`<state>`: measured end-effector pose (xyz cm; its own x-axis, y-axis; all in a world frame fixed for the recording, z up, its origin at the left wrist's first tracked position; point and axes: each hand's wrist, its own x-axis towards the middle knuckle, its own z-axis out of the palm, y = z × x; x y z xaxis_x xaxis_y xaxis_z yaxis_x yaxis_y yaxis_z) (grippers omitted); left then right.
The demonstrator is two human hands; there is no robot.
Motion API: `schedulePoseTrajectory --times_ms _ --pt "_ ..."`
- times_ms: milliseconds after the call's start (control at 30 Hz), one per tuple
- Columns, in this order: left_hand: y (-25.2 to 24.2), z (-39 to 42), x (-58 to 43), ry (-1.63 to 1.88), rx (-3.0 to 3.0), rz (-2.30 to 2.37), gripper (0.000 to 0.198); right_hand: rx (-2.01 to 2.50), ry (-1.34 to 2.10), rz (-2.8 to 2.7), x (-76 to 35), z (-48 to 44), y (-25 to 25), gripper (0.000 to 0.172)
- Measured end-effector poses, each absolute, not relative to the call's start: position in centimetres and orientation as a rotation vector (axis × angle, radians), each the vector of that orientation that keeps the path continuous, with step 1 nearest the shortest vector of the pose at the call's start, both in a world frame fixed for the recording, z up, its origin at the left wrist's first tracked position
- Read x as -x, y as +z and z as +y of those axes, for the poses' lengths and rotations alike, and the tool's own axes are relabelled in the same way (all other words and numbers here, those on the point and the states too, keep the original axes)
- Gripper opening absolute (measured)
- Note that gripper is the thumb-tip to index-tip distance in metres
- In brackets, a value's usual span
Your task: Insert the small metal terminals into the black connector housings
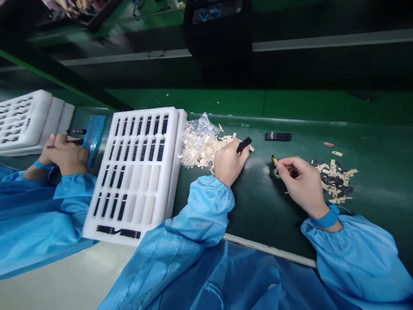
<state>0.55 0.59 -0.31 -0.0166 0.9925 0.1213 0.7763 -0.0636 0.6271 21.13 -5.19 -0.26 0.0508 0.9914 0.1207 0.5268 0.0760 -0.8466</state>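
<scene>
My left hand is closed on a small flat black part, which sticks up from between thumb and fingers. Under and beside that hand lies a heap of cream-coloured paper-like tabs, partly in a clear plastic bag. My right hand pinches a tiny black and yellow piece at its fingertips; its exact kind is too small to tell. Beyond the hands a neat row of thin black parts rests on the green tabletop. Right of my right hand is a pile of mixed cream and dark scraps.
A white foam tray, stacked on another, holds black parts in many slots at my left. Further left, a co-worker's hands work near more white foam trays and a blue bubble pouch. A dark box-like object stands at the back.
</scene>
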Motion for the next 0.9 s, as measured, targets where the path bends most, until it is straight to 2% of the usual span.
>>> schedulePoseTrajectory --times_ms 67,133,267,333,600,900 --pt "-0.3 0.9 -0.2 0.777 -1.917 1.883 0.020 1.554 0.754 -1.586 -21.1 -5.2 -0.2 0.010" --pt "-0.3 0.6 -0.4 0.792 -1.870 1.737 0.008 1.550 0.734 -1.619 -21.1 -5.2 -0.1 0.009" --pt "-0.3 -0.3 -1.8 0.757 -1.620 1.180 0.027 1.516 0.681 -1.720 -21.2 -5.2 0.0 0.009" --pt "-0.5 -0.6 -2.4 0.722 -1.537 1.089 0.026 1.500 0.665 -1.748 -21.3 -5.1 0.1 0.010" --pt "-0.9 -1.1 -2.5 0.736 -1.530 1.235 0.020 1.501 0.414 -1.747 -20.9 -5.3 0.1 0.003" --pt "-0.3 -2.0 -2.8 0.720 -1.771 1.230 0.014 1.472 0.545 -1.792 -20.8 -5.5 0.0 0.007"
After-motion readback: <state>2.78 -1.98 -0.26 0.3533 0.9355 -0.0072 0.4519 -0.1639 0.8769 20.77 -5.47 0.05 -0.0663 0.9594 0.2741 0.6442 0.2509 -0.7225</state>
